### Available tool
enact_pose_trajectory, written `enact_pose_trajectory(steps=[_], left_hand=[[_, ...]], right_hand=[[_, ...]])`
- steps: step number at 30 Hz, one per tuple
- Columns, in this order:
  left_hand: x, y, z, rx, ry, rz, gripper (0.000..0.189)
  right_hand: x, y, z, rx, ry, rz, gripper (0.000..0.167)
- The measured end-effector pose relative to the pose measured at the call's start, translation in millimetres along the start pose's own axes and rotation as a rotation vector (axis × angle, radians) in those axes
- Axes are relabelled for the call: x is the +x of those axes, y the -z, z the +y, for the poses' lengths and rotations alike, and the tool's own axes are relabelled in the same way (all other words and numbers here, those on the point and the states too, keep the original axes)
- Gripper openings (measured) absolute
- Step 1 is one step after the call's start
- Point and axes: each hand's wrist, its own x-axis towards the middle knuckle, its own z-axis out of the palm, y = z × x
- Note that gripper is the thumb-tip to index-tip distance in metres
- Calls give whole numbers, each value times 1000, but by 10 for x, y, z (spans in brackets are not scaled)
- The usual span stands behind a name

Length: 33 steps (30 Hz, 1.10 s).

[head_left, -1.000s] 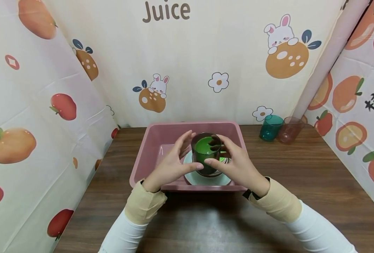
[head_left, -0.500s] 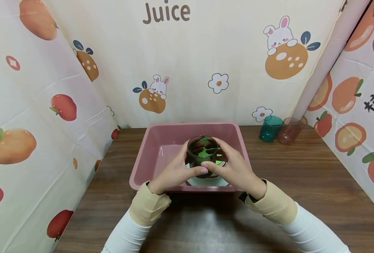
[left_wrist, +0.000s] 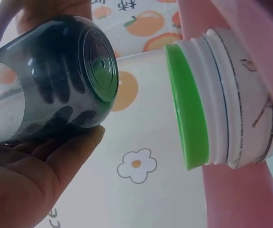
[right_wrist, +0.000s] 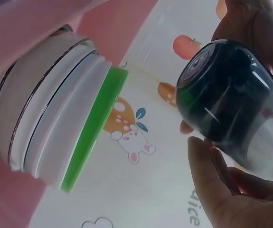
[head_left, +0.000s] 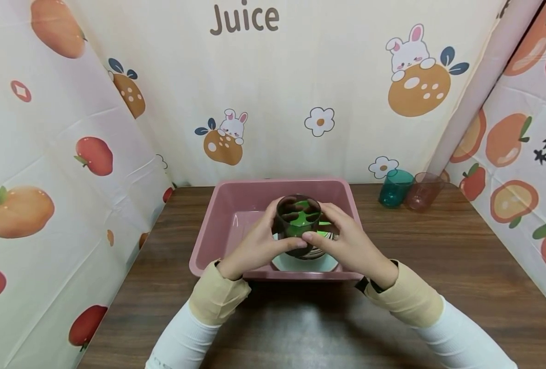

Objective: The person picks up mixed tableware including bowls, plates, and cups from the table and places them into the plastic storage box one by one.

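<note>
Both hands hold a dark see-through cup (head_left: pixel 299 225) upright, mouth up, over the pink basin. My left hand (head_left: pixel 261 243) curls round its left side and my right hand (head_left: pixel 346 241) round its right side; the thumbs meet at the front and fingers show through the wall. Below it, a stack of bowls (right_wrist: pixel 46 104) stands in the basin, a bright green bowl (left_wrist: pixel 188 109) on top and white ones underneath. The wrist views show a gap between cup and stack. A pale plate (head_left: pixel 296 264) lies under the stack, partly hidden.
The pink basin (head_left: pixel 203 230) stands on a brown wooden table (head_left: pixel 439 266) against the printed back cloth. At the back right, a teal cup (head_left: pixel 395 188) and a pink see-through cup (head_left: pixel 424 190) stand side by side. Printed cloths also line both sides.
A second ago the hands were spread wider round the cup. The fingers and thumbs have drawn in, and the thumbs now meet in front. The cup has shifted only slightly.
</note>
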Motion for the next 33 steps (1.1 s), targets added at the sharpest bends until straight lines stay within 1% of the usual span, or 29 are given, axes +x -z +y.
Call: enact_pose_trajectory(steps=[5, 7, 10, 12, 15, 18, 21, 26, 28, 33], left_hand=[[16, 72, 56, -22, 30, 26, 80], [25, 114, 72, -12, 46, 48, 82], [38, 183, 83, 9, 59, 87, 82], [48, 234, 82, 30, 54, 116, 80], [70, 318, 66, 45, 45, 152, 78], [107, 411, 32, 61, 58, 192, 78], [146, 513, -9, 94, 99, 239, 80], [222, 664, -107, 163, 200, 327, 85], [250, 709, -154, 181, 233, 349, 86], [287, 781, -271, 197, 303, 364, 92]], right_hand=[[-26, 105, 55, -4, -40, 21, 64], [-40, 161, 85, -19, -63, 40, 64], [-65, 249, 139, -63, -98, 72, 64], [-76, 304, 183, -95, -113, 95, 64], [-88, 377, 260, -147, -129, 127, 64], [-99, 442, 335, -184, -160, 151, 64], [-114, 484, 413, -193, -207, 156, 65], [-134, 509, 559, -221, -273, 155, 69], [-140, 510, 623, -249, -293, 161, 70], [-156, 493, 789, -326, -348, 156, 71]])
